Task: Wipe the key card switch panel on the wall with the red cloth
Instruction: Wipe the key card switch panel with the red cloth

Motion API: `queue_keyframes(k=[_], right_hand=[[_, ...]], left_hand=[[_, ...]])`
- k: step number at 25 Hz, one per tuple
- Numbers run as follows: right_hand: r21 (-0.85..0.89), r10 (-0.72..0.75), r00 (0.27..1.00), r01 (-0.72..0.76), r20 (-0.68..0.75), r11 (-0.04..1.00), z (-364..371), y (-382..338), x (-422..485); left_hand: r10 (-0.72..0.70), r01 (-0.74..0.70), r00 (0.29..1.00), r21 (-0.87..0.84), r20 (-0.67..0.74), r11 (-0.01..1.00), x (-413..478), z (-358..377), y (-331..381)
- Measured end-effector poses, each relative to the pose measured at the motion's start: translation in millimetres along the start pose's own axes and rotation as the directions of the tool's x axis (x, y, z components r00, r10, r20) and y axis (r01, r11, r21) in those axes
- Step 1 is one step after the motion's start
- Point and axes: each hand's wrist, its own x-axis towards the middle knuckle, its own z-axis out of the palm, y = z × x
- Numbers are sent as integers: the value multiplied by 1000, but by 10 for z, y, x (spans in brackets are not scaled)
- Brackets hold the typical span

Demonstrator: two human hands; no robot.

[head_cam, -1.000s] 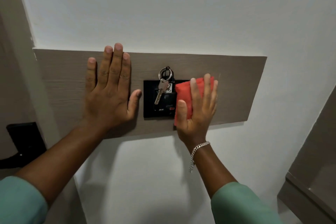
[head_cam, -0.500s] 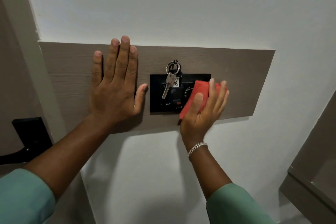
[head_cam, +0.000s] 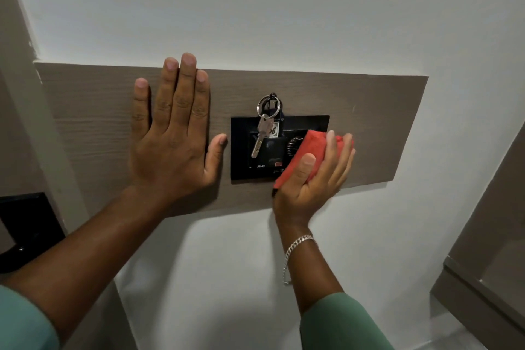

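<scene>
My right hand (head_cam: 309, 182) has its grip closed round the folded red cloth (head_cam: 311, 155), pressed on the glossy black switch panel (head_cam: 241, 148) at its 4 o'clock corner. I'd sweep flat, avoiding the dangling metal key (head_cam: 262, 133). My left hand (head_cam: 173, 136) lies open, empty, on the grained wood board (head_cam: 369, 111).

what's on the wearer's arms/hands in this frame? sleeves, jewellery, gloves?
No gloves: both the left hand and the right hand are bare. Both arms have light green sleeves pushed up the forearms. The right wrist carries a silver chain bracelet with a loose end dangling. No rings, watch or markings visible.
</scene>
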Motion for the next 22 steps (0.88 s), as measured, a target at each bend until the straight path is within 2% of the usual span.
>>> queue_keyframes(k=[4, 5, 7, 8, 9, 13, 17, 20, 22], right_hand=[[33, 193, 979, -191, -68, 981, 93, -23, 181], [13, 132, 990, -132, -52, 991, 93, -38, 172], [-49, -141, 989, 144, 54, 988, 10, 101, 83], [-62, -228, 967, 236, 109, 970, -57, 200, 77], [-78, -254, 958, 265, 132, 961, -108, 274, 125], [-177, -61, 998, 65, 29, 982, -159, 318, 354], [-29, -35, 998, 36, 55, 999, -321, 176, 405], [132, -94, 996, 94, -10, 987, -354, -66, 329], [198, -135, 990, 125, 35, 972, -224, -296, 192]], left_hand=[[-2, 2, 1000, -13, 1, 1000, 11, 9, 1], [-3, 3, 1000, -12, 0, 1000, 14, 15, -2], [-6, 6, 1000, -9, -9, 1000, 8, 21, -2], [-6, 6, 1000, -12, -14, 1000, 5, 21, 4], [-5, 5, 1000, -13, -18, 1000, 0, 22, 6], [-2, 2, 1000, -6, -10, 1000, -1, 5, 0], [2, -2, 1000, -5, 14, 1000, 22, -31, -3], [-7, 8, 1000, -25, 25, 1000, 23, -44, 6], [-8, 9, 1000, -35, 28, 999, 18, -49, 8]])
